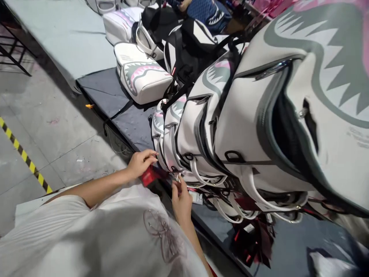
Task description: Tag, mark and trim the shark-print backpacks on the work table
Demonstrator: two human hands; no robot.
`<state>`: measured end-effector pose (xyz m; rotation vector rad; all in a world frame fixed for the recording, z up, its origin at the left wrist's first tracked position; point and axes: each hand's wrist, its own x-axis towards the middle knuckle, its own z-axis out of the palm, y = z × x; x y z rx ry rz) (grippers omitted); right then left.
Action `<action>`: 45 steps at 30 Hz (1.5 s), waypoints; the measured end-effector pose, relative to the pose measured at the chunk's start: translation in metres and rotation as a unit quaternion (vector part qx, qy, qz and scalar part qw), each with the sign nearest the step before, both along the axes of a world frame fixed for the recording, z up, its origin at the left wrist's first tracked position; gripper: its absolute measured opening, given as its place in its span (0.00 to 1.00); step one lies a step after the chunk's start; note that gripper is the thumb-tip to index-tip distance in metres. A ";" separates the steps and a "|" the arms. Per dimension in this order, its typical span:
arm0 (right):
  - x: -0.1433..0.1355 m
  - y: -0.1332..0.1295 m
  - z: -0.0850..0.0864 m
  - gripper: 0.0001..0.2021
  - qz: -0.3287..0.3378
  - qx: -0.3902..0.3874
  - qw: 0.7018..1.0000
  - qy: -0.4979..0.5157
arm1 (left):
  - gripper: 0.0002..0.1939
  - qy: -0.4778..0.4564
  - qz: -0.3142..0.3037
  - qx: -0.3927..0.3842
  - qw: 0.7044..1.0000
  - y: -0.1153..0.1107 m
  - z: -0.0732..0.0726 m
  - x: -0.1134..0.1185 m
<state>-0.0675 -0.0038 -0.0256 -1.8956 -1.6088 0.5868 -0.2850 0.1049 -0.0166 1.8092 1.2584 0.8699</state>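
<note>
My left hand point(141, 163) is at the table's edge, fingers bent together, with a glossy red tag point(148, 176) at its fingers; part of the tag is hidden behind the hand. To the right, my right hand point(182, 196) pinches thumb and fingers around something small and pale that I cannot make out. Both hands are close to the lower end of a white shark-print backpack point(170, 144), the near ones of a row standing side by side. A black D-ring point(174, 168) shows just above my right fingertips.
A big white backpack point(242, 115) with its front pocket unzipped takes up the right. Another white backpack point(144, 73) lies farther back among black ones. Dark red tags point(253, 240) hang below the handles. Yellow-black tape point(25, 156) marks the floor at left.
</note>
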 end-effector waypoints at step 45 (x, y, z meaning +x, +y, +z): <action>-0.032 0.029 -0.002 0.10 -0.229 0.171 0.945 0.158 | 0.27 -0.150 -0.430 -0.296 0.839 0.079 -0.047 0.024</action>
